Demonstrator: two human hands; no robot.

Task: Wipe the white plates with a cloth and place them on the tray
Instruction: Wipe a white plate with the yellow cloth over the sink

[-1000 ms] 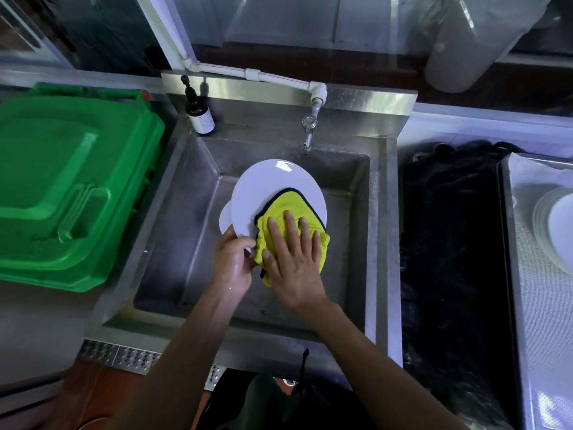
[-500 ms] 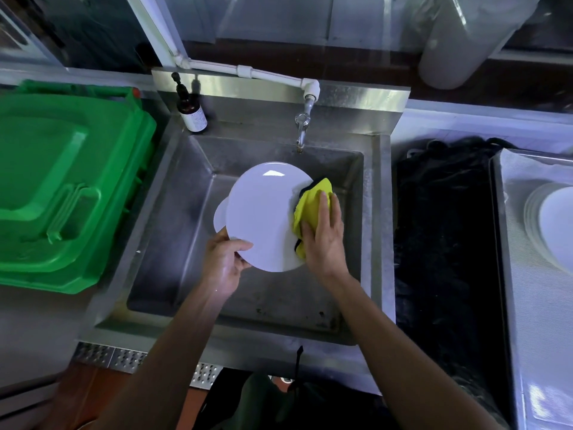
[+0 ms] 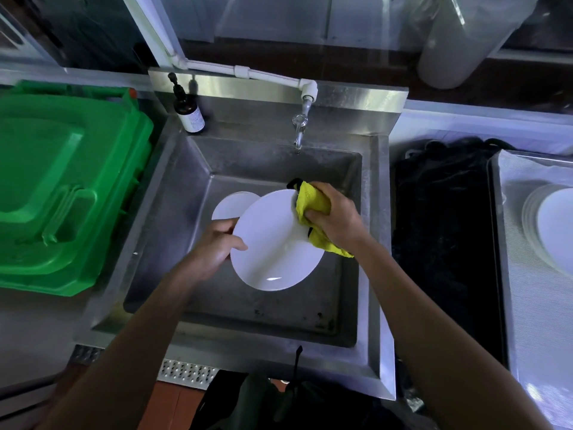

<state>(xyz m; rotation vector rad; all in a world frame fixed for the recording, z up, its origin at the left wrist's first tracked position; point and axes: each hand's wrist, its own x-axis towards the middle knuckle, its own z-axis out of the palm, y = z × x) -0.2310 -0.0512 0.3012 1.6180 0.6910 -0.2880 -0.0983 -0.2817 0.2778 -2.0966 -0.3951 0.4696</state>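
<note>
White and tilted over the steel sink (image 3: 173, 193), the plate (image 3: 273, 243) is held at its left rim by the left hand (image 3: 214, 246), fingers curled round the edge with the thumb on the face. At the far right rim the right hand (image 3: 335, 218) has bunched the yellow cloth (image 3: 310, 203) into a fist; a second ago the same cloth lay flat under spread fingers on the middle of the plate, and half a second ago it had slid to the right edge. So the face has been covered and the wipe has moved out to the rim, which I take to mean this plate is close to done and will soon go to the tray (image 3: 527, 290).

Behind the held plate, lower in the basin, a second white plate (image 3: 228, 206) shows as a partial disc; it seems to lie on the sink floor, though how many lie there is hard to tell. It appears unwiped.

Room for moving: the tap (image 3: 299, 128) hangs just beyond the plate's far edge, so a lift should come toward the near side first. The sink's right wall stands close to the cloth hand. Between sink and tray runs a dark mat (image 3: 440, 243) with nothing tall on it. On the tray at the far right a stack of plates (image 3: 552, 225) already sits, partly cut off by the frame. A green bin (image 3: 62, 187) fills the left side, and a brown bottle (image 3: 189, 114) stands on the sink's far left corner.
</note>
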